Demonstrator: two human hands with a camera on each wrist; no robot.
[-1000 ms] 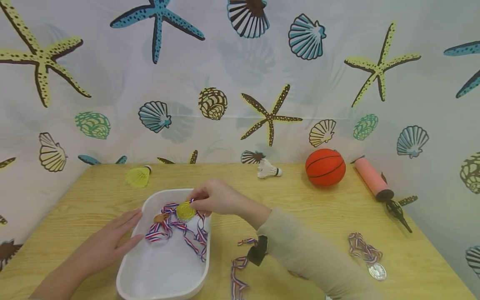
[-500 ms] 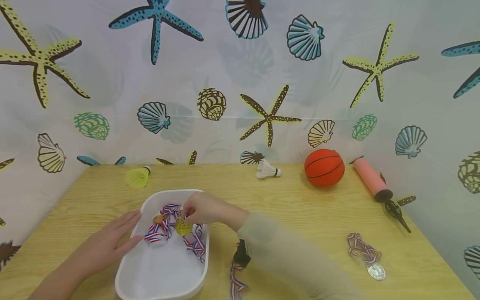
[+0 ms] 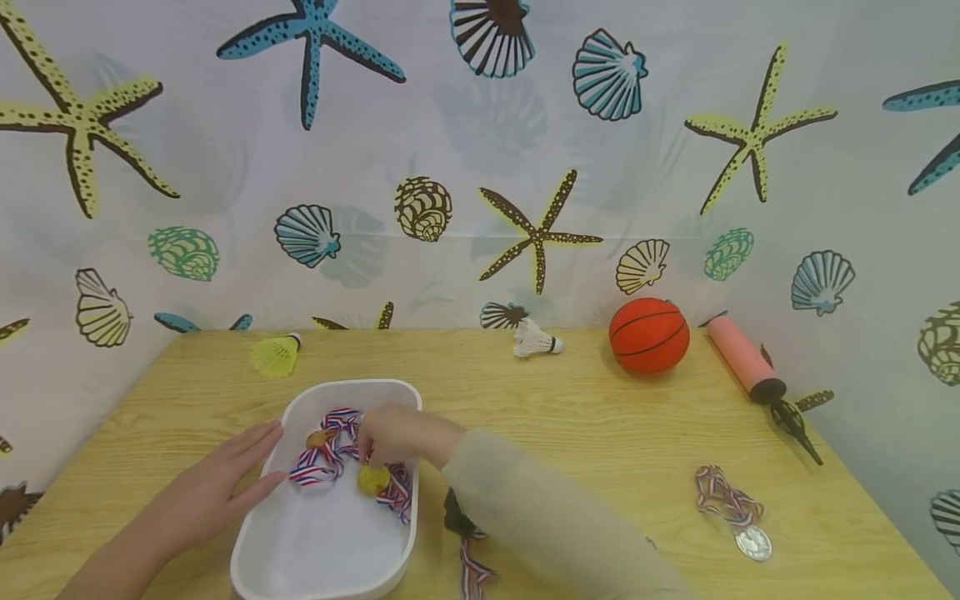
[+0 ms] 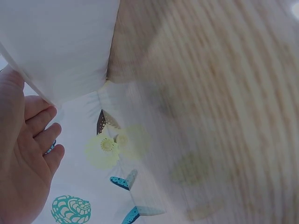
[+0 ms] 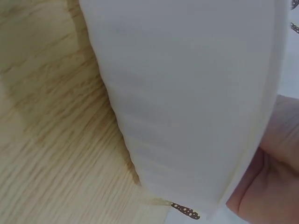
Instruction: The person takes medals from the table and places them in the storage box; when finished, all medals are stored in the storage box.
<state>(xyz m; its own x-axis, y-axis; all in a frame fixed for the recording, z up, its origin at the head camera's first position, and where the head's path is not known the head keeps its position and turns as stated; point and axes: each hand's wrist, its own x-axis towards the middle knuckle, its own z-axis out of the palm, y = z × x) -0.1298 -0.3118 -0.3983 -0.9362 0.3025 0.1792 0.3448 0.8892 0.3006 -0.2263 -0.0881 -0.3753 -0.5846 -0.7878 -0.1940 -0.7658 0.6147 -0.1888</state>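
Observation:
A white plastic tray [image 3: 322, 533] stands on the table at the left. My left hand [image 3: 217, 479] rests against its left rim with fairly straight fingers; the left wrist view shows these fingers [image 4: 39, 116] at the rim from outside. My right hand [image 3: 397, 433] reaches down over the right side into the tray. Its curled fingers pinch a gold medal [image 3: 373, 479] at the upper edge, by its ribbon. Beside it lie a bronze-coloured medal [image 3: 320, 437] and red, white and blue ribbons [image 3: 315, 468]. In the right wrist view the tray wall hides the fingertips.
A silver medal [image 3: 753, 543] with its ribbon lies at the right. Another ribbon [image 3: 474, 575] lies near the right forearm. Along the back are a yellow shuttlecock [image 3: 276, 354], a white shuttlecock [image 3: 536, 339], a small red basketball [image 3: 649, 336] and a pink hand pump [image 3: 745, 358].
My right hand has moved lower and slightly left into the tray, taking the gold medal down toward the tray's floor. The left hand has stayed at the rim.

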